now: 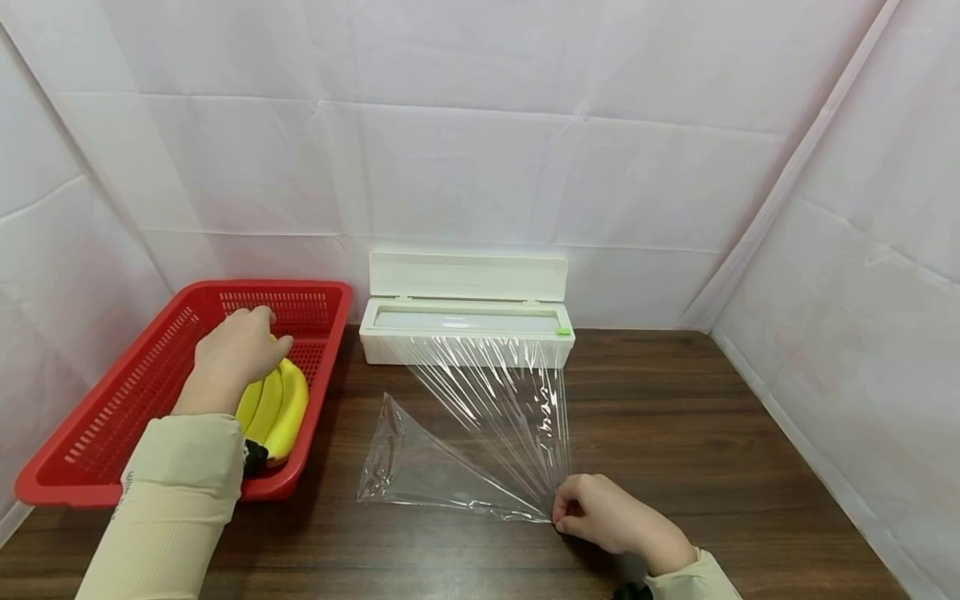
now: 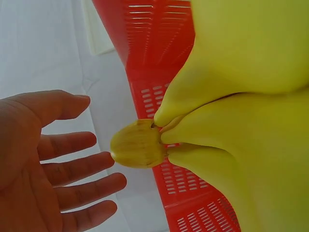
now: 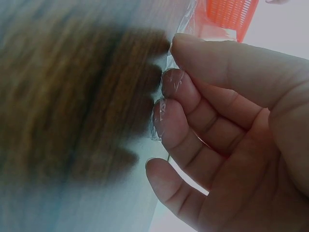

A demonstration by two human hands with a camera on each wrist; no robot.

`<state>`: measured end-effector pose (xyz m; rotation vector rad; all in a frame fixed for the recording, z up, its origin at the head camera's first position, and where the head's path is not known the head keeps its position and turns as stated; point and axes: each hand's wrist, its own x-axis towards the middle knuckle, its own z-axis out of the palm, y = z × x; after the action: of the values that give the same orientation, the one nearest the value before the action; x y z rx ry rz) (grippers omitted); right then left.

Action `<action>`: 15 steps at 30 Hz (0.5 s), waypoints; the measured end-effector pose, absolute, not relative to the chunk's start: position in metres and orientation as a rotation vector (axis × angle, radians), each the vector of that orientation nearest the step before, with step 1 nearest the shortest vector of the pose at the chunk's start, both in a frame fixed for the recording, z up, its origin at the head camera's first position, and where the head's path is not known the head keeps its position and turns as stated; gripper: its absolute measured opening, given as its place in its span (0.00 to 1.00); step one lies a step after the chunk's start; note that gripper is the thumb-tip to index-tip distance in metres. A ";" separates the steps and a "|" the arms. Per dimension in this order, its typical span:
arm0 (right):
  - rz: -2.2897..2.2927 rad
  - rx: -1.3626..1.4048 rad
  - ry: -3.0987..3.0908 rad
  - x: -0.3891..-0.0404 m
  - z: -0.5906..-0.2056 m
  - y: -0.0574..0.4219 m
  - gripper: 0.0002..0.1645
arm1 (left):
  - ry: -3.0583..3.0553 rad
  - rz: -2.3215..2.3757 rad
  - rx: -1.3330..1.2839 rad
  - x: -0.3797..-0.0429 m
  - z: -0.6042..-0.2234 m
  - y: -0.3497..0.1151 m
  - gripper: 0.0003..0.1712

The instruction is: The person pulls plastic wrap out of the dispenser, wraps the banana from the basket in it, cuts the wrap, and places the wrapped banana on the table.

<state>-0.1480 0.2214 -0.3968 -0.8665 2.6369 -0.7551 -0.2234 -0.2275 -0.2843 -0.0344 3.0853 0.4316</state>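
Note:
A bunch of yellow bananas (image 1: 278,408) lies in the red plastic basket (image 1: 306,454) on the left. My left hand (image 1: 238,350) is over the basket; in the left wrist view its fingers are spread, with the fingertips beside the stem (image 2: 138,144) of the bunch. Whether they touch the stem, I cannot tell. My right hand (image 1: 617,512) pinches a corner of clear cling film (image 1: 480,467) low over the table. The film runs in creases back to a white cling film dispenser (image 1: 468,354), whose lid (image 1: 468,277) stands up.
The dark wooden table (image 1: 675,400) carries everything. White cloth walls (image 1: 465,175) enclose the back and both sides. On the dispenser's right end sits a small green slider (image 1: 562,332). A loose corner of film spreads out near the basket.

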 end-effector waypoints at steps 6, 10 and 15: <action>-0.755 -0.869 2.640 -0.147 -0.397 0.221 0.09 | 3.085 0.436 -0.044 -0.224 -0.286 -0.228 0.32; -0.760 -0.876 2.641 -0.146 -0.397 0.221 0.09 | 3.078 0.443 -0.054 -0.224 -0.288 -0.228 0.31; -0.752 -0.883 2.648 -0.146 -0.397 0.222 0.09 | 3.049 0.443 -0.069 -0.224 -0.289 -0.230 0.32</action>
<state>-0.1460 0.2218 -0.3970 -0.8831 2.6484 -0.7519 -0.2243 -0.2303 -0.2892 -0.0690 3.0485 0.4425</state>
